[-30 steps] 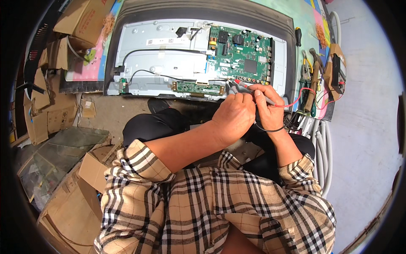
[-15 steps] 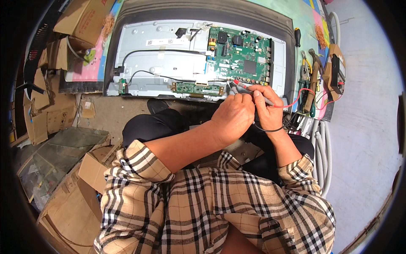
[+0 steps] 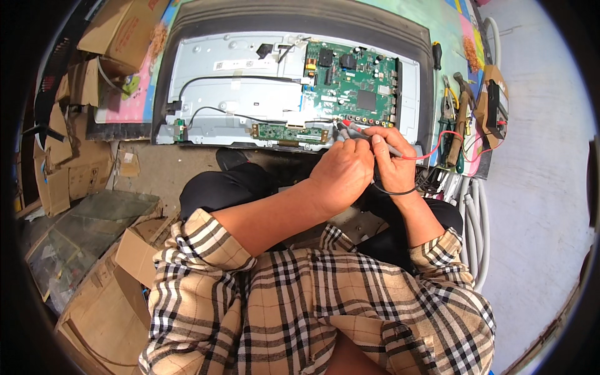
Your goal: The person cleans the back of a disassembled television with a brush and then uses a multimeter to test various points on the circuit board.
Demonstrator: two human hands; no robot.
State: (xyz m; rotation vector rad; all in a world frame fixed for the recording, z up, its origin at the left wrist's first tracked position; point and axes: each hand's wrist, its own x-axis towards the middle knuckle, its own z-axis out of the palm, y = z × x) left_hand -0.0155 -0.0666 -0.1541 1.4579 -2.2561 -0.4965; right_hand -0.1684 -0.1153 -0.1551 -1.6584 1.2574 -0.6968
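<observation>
An opened flat television lies back-up on the floor, its metal chassis bare. A large green circuit board sits at its right, a narrow green strip board along its near edge. My left hand is closed around a test probe whose tip points at the right end of the strip board. My right hand grips a grey probe with a red tip, also aimed there. A red lead runs right from it, a black lead loops round my right wrist.
Pliers, a hammer and other hand tools lie right of the television, beside a small meter. White hoses run along my right side. Cardboard boxes and a plastic-wrapped bundle crowd the left.
Both hands stay at the right end of the strip board with only a slight shift of the probes.
</observation>
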